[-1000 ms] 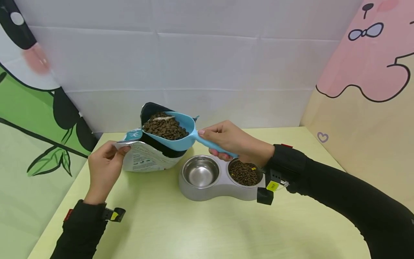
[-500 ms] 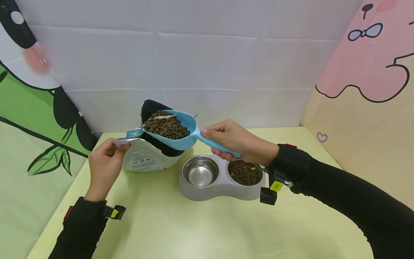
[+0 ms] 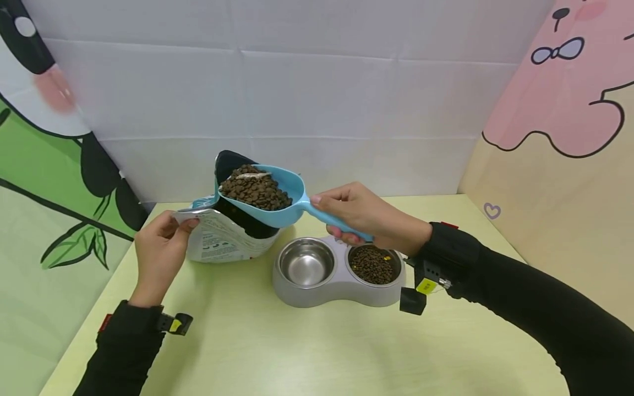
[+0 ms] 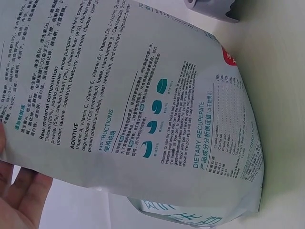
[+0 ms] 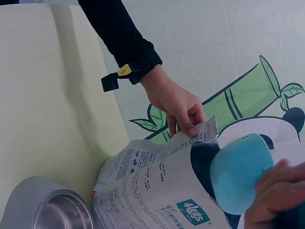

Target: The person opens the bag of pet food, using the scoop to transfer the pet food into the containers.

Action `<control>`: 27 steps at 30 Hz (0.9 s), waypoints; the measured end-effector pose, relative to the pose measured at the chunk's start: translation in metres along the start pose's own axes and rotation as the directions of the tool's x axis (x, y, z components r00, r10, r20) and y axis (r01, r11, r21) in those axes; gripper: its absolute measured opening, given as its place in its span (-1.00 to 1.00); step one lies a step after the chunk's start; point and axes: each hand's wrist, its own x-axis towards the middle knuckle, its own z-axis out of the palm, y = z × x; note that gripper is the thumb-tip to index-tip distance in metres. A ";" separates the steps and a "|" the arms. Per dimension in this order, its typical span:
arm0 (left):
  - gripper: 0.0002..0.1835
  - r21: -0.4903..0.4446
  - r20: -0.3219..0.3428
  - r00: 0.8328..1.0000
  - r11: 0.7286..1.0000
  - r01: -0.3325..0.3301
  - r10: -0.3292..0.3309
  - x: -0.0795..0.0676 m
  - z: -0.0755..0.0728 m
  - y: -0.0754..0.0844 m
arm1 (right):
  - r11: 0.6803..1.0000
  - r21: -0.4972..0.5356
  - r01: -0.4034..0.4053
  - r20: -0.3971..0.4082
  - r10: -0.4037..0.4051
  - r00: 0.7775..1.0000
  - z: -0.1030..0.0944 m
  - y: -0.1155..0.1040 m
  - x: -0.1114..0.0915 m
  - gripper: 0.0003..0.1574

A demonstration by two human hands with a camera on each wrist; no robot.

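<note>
My right hand [image 3: 359,212] grips the handle of a light blue scoop [image 3: 284,212], heaped with brown kibble [image 3: 255,192]; a pale flat strip lies on top of the heap. The scoop sits in the mouth of a pet food bag [image 3: 223,239], dark inside and printed outside. At the bag's left edge, my left hand [image 3: 163,247] pinches the rim between thumb and fingers. The left wrist view shows the printed bag panel [image 4: 119,105] close up, with part of the left hand [image 4: 21,200] at its edge. In the right wrist view the scoop's blue underside [image 5: 240,174] hides its contents.
A grey double bowl stand [image 3: 317,297] stands on the pale yellow table [image 3: 307,352], right of the bag. Its left steel bowl [image 3: 307,264] holds nothing; kibble [image 3: 371,265] with yellow bits fills the right one. A white wall [image 3: 317,99] rises behind.
The scoop with its kibble has risen slightly and shifted a little to the right with my right hand. My left hand keeps its pinch on the bag rim, almost unmoved.
</note>
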 end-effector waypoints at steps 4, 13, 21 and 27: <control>-0.82 0.002 -0.003 1.000 1.000 0.004 -0.004 0.000 0.001 0.000 | 1.000 -0.013 -0.005 -0.011 0.005 1.000 -0.001 0.000 -0.003 -0.65; -0.82 -0.001 -0.001 1.000 1.000 0.017 -0.017 -0.001 0.001 0.001 | 0.999 -0.009 -0.031 -0.040 0.031 0.999 -0.007 -0.004 -0.010 -0.63; -0.81 -0.004 -0.001 1.000 1.000 0.025 -0.025 -0.001 0.000 0.002 | 0.999 -0.031 -0.023 -0.088 0.020 0.996 -0.022 -0.009 -0.019 -0.61; -0.81 -0.008 -0.001 1.000 1.000 0.022 -0.022 -0.001 0.001 0.002 | 0.998 -0.054 -0.035 -0.130 0.028 0.991 -0.037 -0.006 -0.027 -0.58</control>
